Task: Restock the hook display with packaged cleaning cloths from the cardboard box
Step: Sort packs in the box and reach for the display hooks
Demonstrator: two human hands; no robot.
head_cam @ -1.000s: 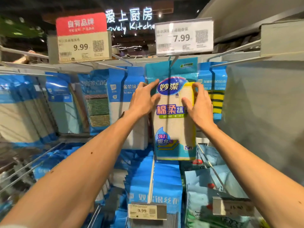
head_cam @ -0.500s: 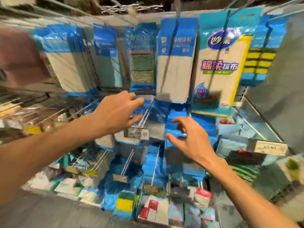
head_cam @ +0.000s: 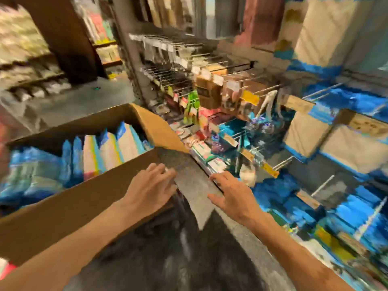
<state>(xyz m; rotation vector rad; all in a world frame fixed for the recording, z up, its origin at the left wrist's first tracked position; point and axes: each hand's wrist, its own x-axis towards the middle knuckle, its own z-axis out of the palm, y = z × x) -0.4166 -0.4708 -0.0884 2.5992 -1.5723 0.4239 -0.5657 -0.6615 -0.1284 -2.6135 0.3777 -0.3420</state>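
The frame is blurred by motion. An open cardboard box (head_cam: 63,208) stands at the lower left, packed with upright blue and white packaged cleaning cloths (head_cam: 109,150). My left hand (head_cam: 151,185) hovers at the box's near right corner, fingers spread, holding nothing. My right hand (head_cam: 233,196) is to its right over the floor, also empty with fingers apart. The hook display (head_cam: 315,127) fills the right side, hung with blue and cream cloth packs.
Metal hooks with price tags (head_cam: 270,171) jut out from the display toward my right hand. A grey floor aisle (head_cam: 79,101) runs behind the box. More shelving (head_cam: 31,76) stands at the far left, and a dark pillar (head_cam: 69,38) behind it.
My view has swung down and left from the hooks to the box. Both hands let go of the hung cloth pack and dropped empty toward the box.
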